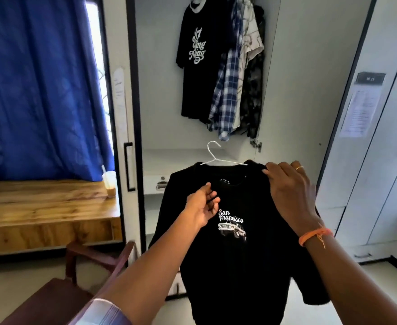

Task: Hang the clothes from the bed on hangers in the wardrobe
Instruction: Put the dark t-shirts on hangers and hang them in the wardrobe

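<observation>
A black T-shirt [237, 259] with a white "San Francisco" truck print hangs in front of me on a white wire hanger [216, 158], whose hook sticks up above the collar. My right hand [288, 186] grips the shirt's right shoulder over the hanger's end. My left hand [203, 208] pinches the fabric just below the collar. Behind it the wardrobe [160, 90] stands open, with a black printed T-shirt [202, 62], a blue plaid shirt [228, 90] and other garments hanging at the top.
A wooden desk [42, 207] with a plastic cup [110, 184] stands at the left under a blue curtain [35, 85]. A dark wooden chair [71, 282] is at my lower left. The open wardrobe door [366, 127] is at the right.
</observation>
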Available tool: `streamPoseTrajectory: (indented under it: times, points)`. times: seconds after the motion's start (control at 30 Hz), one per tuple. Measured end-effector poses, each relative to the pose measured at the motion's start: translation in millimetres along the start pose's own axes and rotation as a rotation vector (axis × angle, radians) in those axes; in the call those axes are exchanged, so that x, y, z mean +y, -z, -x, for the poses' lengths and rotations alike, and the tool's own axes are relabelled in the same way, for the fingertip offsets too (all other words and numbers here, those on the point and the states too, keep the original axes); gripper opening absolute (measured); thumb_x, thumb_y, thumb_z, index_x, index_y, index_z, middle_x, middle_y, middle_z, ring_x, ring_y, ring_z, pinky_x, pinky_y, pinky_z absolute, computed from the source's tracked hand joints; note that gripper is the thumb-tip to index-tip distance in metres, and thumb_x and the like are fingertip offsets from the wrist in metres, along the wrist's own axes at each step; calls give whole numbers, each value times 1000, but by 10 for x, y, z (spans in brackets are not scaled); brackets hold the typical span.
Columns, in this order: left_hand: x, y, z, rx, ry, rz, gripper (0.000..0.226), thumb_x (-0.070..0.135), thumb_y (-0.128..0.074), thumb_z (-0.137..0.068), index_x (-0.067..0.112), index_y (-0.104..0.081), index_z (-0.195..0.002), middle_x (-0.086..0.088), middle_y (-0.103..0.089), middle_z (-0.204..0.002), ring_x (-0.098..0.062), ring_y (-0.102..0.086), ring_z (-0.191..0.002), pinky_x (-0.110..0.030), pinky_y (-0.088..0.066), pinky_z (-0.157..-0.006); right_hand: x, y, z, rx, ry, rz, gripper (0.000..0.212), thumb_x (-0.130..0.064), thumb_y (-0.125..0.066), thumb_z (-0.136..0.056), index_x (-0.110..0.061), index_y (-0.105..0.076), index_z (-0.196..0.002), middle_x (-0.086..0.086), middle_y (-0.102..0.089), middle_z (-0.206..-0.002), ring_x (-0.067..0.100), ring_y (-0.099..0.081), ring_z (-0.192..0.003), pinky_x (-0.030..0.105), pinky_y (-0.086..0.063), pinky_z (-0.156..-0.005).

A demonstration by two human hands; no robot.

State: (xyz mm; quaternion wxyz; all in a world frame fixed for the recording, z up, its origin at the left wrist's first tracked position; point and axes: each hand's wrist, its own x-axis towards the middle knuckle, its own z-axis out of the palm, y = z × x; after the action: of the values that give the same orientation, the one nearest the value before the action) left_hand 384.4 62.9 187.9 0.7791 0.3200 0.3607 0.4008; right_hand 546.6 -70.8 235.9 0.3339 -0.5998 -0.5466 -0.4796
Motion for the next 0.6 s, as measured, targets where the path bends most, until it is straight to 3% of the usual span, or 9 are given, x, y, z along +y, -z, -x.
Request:
streamPoseTrajectory:
  times: [0.1,0.2,0.33,0.5,0.6]
  points:
    - [350,-285,-727,20,-65,29,23,23,-59,-95,10,-54,-77,-3,-54,-61,-13,-58,-46,-19,-47,-41,192,-617,-417,-21,39,-55,15,-16,-67,-93,-2,-67,-87,7,-58,-68,26,-51,-68,29,-41,-45]
    - [774,-572,-1429,45,-116,65,22,21,-57,-96,7,-53,-79,-7,-51,-66,-19,-58,-55,-23,-51,-41,307,-1231,-879,29,28,-126,15,-13,-67,-94,-2,-66,-83,9,-59,-69,27,-52,-64,36,-47,-48]
    - [1286,-840,-2173,35,-109,113,27,28,-60,-97,6,-57,-82,-6,-55,-71,-18,-57,-60,-22,-52,-40,450,-1939,-1508,72,52,-136,15,-11,-65,-94,-2,-66,-83,10,-59,-68,30,-53,-62,31,-42,-48]
    - [2105,-1136,-3069,62,-300,124,19,24,-59,-96,9,-57,-83,-3,-54,-60,-10,-54,-37,-18,-45,-37,679,-2932,-2375,142,89,-175,16,-13,-65,-94,-1,-67,-84,14,-62,-72,35,-56,-66,30,-36,-54]
    - [2635,-1337,-3540,100,-426,139,18,19,-56,-97,9,-55,-82,-5,-51,-66,-14,-53,-49,-19,-46,-38,781,-3441,-2858,172,137,-170,16,-12,-64,-94,1,-65,-85,17,-62,-74,39,-58,-70,32,-38,-52]
